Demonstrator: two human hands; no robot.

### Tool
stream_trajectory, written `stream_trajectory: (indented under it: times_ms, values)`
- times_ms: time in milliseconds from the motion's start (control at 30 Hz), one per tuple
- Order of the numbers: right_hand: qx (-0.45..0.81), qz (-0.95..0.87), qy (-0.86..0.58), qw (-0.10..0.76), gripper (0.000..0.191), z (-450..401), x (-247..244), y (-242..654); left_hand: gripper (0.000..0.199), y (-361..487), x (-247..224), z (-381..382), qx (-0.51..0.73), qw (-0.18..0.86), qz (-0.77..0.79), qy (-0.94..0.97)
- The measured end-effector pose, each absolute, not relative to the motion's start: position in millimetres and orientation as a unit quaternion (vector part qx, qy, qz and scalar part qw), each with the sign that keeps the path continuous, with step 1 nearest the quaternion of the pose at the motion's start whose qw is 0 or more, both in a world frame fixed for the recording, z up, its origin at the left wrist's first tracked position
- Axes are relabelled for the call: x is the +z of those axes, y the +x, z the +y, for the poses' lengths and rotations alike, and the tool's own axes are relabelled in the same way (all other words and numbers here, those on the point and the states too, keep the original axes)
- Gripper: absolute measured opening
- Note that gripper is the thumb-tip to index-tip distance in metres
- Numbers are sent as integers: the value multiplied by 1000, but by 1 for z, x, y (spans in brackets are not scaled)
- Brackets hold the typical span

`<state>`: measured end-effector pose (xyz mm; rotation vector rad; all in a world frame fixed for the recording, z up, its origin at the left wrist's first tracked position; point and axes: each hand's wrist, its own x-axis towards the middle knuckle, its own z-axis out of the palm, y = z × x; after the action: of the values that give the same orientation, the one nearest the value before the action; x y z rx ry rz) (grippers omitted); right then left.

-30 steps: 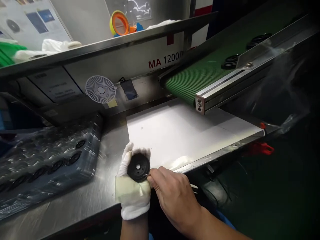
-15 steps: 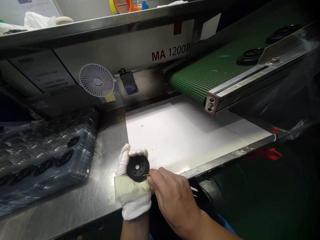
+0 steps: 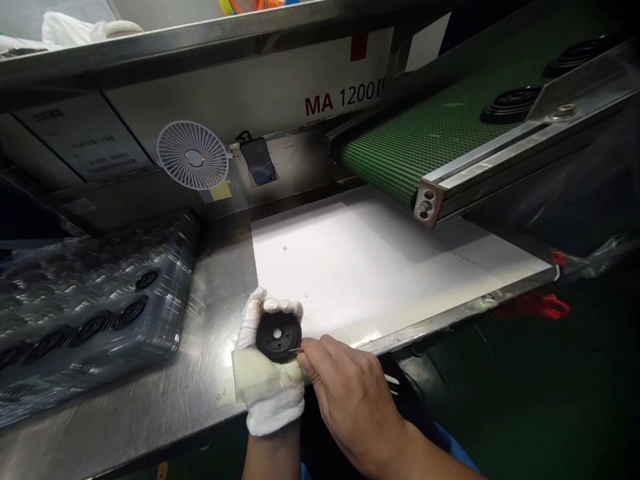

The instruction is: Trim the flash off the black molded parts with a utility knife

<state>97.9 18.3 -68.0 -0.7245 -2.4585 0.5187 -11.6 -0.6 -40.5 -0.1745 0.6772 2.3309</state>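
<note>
A white glove covers my left hand (image 3: 267, 373), which is wrapped round a round black part (image 3: 279, 335) with a centre hole and a ring of smaller holes. The part's flat face is turned up toward me over the table's front edge. My bare right hand (image 3: 353, 393) pinches a thin metal blade (image 3: 296, 350), and its tip lies at the part's lower right rim. Most of the blade's handle is hidden inside my right fingers.
Stacked clear plastic trays (image 3: 100, 293) holding several black parts stand at left. A white sheet (image 3: 360, 260) covers the steel table (image 3: 200, 360). At right, a green conveyor (image 3: 400, 157) carries black parts (image 3: 513, 105). A fan (image 3: 193, 157) and a phone (image 3: 259, 161) are at the back.
The view has shifted slightly. Both hands keep the same grip, with the black part in the left and the blade at its rim.
</note>
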Motion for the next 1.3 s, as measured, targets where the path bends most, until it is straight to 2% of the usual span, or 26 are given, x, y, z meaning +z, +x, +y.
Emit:
stream_trajectory:
  times_ms: [100, 267, 533, 1300]
  values:
    - [190, -907, -260, 269, 24, 16, -68, 98, 16, -9, -42, -6, 905, 317, 279, -45]
    - [192, -911, -248, 266, 26, 23, -69, 103, 39, -9, -39, -21, 840, 453, 298, 5]
    - [184, -906, -278, 260, 28, 22, -69, 105, 7, -11, -41, -8, 883, 391, 258, -40]
    - [228, -904, -266, 244, 25, 22, -68, 103, 11, -8, -46, -8, 899, 366, 238, -36]
